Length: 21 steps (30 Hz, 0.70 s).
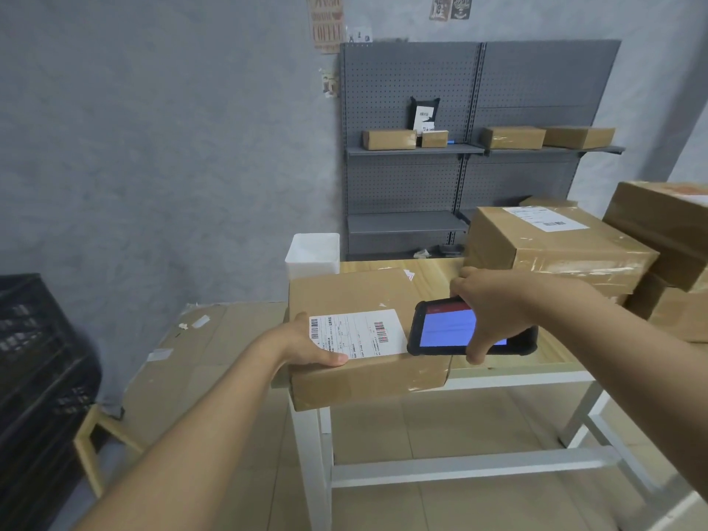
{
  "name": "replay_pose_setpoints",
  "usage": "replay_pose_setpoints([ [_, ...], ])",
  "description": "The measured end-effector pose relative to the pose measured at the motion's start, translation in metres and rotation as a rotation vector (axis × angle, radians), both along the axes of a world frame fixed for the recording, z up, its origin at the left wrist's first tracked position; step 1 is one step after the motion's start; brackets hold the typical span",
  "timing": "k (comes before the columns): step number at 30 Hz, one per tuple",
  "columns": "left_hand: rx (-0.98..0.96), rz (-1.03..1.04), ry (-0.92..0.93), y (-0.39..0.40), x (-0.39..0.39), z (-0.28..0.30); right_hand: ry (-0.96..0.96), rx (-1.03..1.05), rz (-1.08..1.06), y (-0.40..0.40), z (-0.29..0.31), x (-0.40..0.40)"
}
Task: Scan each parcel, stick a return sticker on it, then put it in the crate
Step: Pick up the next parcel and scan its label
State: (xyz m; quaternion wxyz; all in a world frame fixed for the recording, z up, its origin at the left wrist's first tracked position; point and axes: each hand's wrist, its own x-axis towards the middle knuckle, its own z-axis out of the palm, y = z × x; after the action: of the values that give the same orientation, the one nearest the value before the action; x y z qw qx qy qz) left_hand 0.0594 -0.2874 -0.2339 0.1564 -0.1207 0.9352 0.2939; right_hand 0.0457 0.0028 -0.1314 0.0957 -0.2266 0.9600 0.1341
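Closest to the camera, the left hand (306, 344) grips the near left edge of a cardboard parcel (356, 300), thumb lying flat across the corner of its white shipping label (358, 333). The parcel sits at the near left corner of the wooden desk (433, 272) and hangs over the edge a bit. Right next to the label, in the middle of the frame, the right hand (494, 308) holds a black handheld scanner (467, 327) from above, fingers curled over its far edge and thumb on the near edge; its screen glows blue with a red bar on top. It looks like it's hovering just over the parcel's right end, though I can't really tell if it's touching.

At the left edge of the frame stands a black plastic crate (38, 377). Further back on the right, more taped parcels (555, 243) are stacked on the desk. A white bin (312, 252) sits behind the desk's far left corner. Against the back wall is a grey pegboard shelf unit (479, 147) with small boxes on it.
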Motion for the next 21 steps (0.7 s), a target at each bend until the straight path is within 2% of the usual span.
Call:
replay_pose_setpoints([
  [4,0.018,0.001,0.009,-0.001,0.001,-0.001,0.055,0.085,0.014,-0.012,0.009,-0.001],
  [8,0.009,-0.001,0.009,-0.001,0.002,-0.001,0.059,0.028,-0.009,-0.009,0.008,-0.008],
  [11,0.012,0.006,0.013,-0.001,0.003,0.0,0.071,-0.138,-0.093,0.005,-0.005,-0.017],
  [15,0.04,0.004,0.035,0.0,0.005,0.0,0.057,-0.404,-0.322,0.031,-0.044,-0.031],
  [21,0.031,-0.002,0.059,-0.001,0.007,-0.002,-0.008,-0.593,-0.623,0.047,-0.11,-0.051],
])
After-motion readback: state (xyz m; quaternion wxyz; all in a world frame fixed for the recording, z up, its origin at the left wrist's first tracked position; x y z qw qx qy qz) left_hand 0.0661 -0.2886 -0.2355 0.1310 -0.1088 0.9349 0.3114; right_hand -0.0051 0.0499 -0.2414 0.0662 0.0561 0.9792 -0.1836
